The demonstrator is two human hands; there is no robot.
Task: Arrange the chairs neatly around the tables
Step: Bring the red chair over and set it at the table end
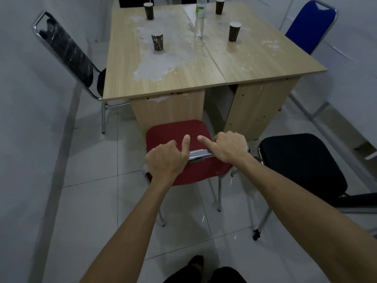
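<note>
A red chair [175, 133] stands at the near end of two light wooden tables [255, 62] pushed together. My left hand [166, 158] and my right hand [228, 149] both grip the chrome top bar of its backrest, with each forefinger stretched forward. Its seat front sits close to the table's end panel. A black chair [67, 52] is tucked in at the left side, and a blue chair [310, 25] stands at the right side. A black office chair [302, 166] is just right of the red one, angled away from the tables.
Several dark paper cups [157, 42] and a clear plastic bottle [200, 17] stand on the tabletops. White walls close in on both sides. The floor is pale tile. My legs and one foot [196, 262] show at the bottom edge.
</note>
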